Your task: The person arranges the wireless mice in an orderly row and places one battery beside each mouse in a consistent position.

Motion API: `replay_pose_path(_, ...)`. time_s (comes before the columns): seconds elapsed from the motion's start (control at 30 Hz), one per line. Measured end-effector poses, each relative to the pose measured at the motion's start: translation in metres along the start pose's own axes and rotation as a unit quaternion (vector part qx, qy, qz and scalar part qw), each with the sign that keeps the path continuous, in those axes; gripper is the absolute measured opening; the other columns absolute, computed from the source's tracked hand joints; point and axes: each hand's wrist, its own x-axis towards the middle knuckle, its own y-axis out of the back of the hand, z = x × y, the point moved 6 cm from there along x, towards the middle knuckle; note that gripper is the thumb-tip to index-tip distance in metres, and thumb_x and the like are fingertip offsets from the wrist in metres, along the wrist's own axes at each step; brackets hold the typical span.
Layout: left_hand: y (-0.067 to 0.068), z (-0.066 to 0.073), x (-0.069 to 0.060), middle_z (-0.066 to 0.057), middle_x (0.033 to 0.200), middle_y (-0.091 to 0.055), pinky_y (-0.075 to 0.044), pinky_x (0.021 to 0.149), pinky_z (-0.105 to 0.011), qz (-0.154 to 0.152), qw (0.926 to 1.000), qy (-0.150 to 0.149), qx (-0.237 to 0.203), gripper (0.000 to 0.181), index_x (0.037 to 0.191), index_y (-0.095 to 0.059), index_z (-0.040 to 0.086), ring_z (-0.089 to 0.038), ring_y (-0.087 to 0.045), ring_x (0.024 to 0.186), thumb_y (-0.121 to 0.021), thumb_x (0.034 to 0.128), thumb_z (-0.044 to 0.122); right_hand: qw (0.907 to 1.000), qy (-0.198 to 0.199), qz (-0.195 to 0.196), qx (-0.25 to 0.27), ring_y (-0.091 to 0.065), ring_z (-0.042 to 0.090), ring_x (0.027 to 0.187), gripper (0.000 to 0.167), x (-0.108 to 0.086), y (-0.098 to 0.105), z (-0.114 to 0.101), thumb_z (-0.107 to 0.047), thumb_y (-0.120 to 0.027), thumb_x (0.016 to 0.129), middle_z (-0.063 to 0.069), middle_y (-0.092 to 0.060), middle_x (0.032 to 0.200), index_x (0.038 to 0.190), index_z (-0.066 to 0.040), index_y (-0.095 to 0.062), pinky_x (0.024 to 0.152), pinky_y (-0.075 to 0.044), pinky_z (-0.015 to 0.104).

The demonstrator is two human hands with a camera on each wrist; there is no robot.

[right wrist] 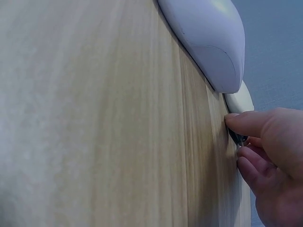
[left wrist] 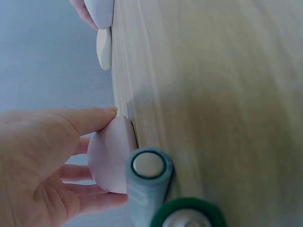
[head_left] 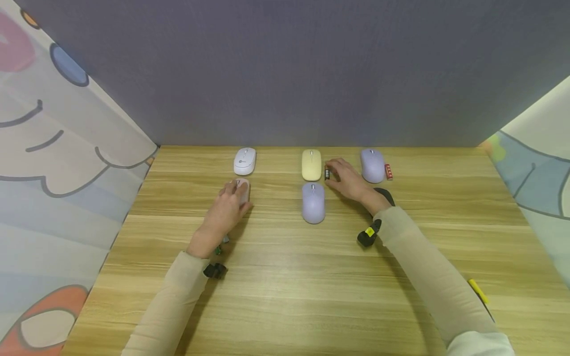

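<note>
My left hand (head_left: pixel 224 210) lies over a pale pinkish mouse (head_left: pixel 243 192), thumb on one side and fingers on the other. In the left wrist view this mouse (left wrist: pixel 111 156) rests on the table, partly hidden by the hand. Behind it sits a white mouse (head_left: pixel 245 161). My right hand (head_left: pixel 349 180) pinches a small black battery (head_left: pixel 327 174) at the table surface, just right of a yellow mouse (head_left: pixel 311 165). The right wrist view shows the battery (right wrist: pixel 238 137) between thumb and fingers, mostly covered. A lilac mouse (head_left: pixel 313 202) lies in front of the yellow one.
Another lilac mouse (head_left: pixel 372 165) with red batteries (head_left: pixel 389 171) beside it stands right of my right hand. A grey battery (left wrist: pixel 147 184) and a green battery (left wrist: pixel 187 217) stand near my left wrist. A yellow stick-like object (head_left: pixel 478 290) is at the right; a grey panel (head_left: pixel 311 74) rises behind.
</note>
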Motion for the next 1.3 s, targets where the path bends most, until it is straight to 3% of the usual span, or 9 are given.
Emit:
replay_pose_path(0.77,-0.002,-0.003,0.002,-0.040,0.149,-0.042,-0.045,0.105,-0.068,-0.007,0.9999,0.007,-0.002,0.061,0.149,-0.048,-0.004,-0.061,-0.045,0.135,-0.070,0.1002,0.024,0.9998,0.003,0.003,0.021,-0.049,0.045,0.132,0.061,-0.002,0.001,0.001,-0.012,-0.066,0.101,0.029,-0.044,0.149,0.151,0.009,-0.039,0.117,-0.040,0.057)
replay_pose_path(0.93,-0.002,-0.004,0.003,-0.040,0.149,-0.042,-0.047,0.103,-0.068,-0.011,0.9999,0.005,-0.002,0.061,0.150,-0.047,-0.003,-0.062,-0.045,0.134,-0.069,0.1010,0.025,0.9988,0.003,0.005,0.048,-0.047,0.047,0.135,0.063,-0.007,0.005,0.001,-0.011,-0.067,0.100,0.030,-0.041,0.151,0.152,0.009,-0.038,0.118,-0.038,0.059)
replay_pose_path(1.3,-0.002,-0.006,0.006,-0.041,0.148,-0.043,-0.053,0.098,-0.065,-0.007,1.0000,0.002,-0.001,0.061,0.148,-0.048,-0.004,-0.062,-0.050,0.128,-0.072,0.0994,0.024,0.9985,0.032,0.042,0.014,-0.047,0.046,0.137,0.055,-0.028,0.017,0.001,-0.014,-0.064,0.102,0.030,-0.046,0.150,0.148,0.010,-0.044,0.120,-0.036,0.059)
